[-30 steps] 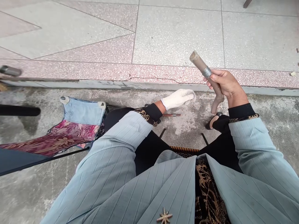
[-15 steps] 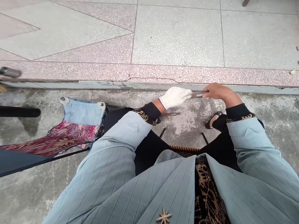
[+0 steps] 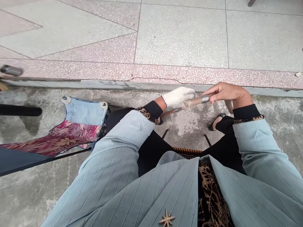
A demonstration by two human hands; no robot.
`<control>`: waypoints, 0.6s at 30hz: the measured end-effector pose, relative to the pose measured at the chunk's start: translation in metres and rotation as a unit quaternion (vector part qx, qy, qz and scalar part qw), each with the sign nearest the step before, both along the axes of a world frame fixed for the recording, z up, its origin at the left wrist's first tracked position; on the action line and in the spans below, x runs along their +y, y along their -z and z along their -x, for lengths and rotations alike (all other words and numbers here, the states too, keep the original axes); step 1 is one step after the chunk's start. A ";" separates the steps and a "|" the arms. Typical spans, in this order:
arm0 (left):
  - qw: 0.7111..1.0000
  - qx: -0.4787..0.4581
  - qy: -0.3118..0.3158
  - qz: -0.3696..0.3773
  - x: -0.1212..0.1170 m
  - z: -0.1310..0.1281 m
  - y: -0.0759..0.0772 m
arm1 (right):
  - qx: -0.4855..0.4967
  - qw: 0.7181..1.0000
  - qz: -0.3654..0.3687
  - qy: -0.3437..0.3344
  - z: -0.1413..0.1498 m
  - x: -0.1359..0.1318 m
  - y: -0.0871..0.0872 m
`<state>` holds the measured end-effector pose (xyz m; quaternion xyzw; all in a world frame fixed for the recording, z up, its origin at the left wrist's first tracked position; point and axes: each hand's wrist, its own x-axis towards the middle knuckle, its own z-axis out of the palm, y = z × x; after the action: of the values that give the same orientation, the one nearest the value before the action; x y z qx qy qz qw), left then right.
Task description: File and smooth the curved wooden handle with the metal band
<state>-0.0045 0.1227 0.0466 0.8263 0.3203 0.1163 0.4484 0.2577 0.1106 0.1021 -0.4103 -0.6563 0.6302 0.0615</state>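
My left hand wears a white knitted glove; its fingers stretch rightward, apart from one another, beside the end of a tool handle. My bare right hand is closed around that tool, which has a smooth, rounded brownish handle and silvery wire wrapped at its neck. A pale flat piece shows below my right wrist; whether it belongs to the tool is unclear. Below my left hand is a thin reddish-brown rod, partly hidden by my sleeve.
A raised terrazzo step runs across in front. To the left stands a folding chair with denim and floral cloth. A dark bar juts in at far left, and a metal cylinder is on the step. I sit on a woven seat.
My left hand has let go of the handle, baring its rounded end. My right hand has turned and shifted slightly right with the tool. The reddish rod appears more tilted.
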 end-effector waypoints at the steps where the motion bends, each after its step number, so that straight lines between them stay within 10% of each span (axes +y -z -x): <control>1: 0.998 -0.032 -0.005 0.047 -0.003 -0.001 0.000 | 0.025 0.998 -0.016 0.060 -0.001 -0.001 -0.002; 5: 0.978 -0.121 -0.042 0.165 -0.012 -0.007 0.001 | 0.100 0.945 -0.094 0.297 0.000 -0.001 -0.002; 9: 0.985 -0.094 -0.019 0.142 -0.015 -0.009 0.004 | 0.066 0.914 -0.143 0.373 0.003 0.006 0.010; 18: 0.995 0.064 0.066 -0.036 -0.019 -0.011 -0.002 | -0.357 0.890 -0.251 0.131 0.015 0.011 0.031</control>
<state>0.0065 0.1034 0.0489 0.8669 0.2888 0.0451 0.4039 0.2431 0.1219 0.0713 -0.6609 -0.7104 0.2418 0.0061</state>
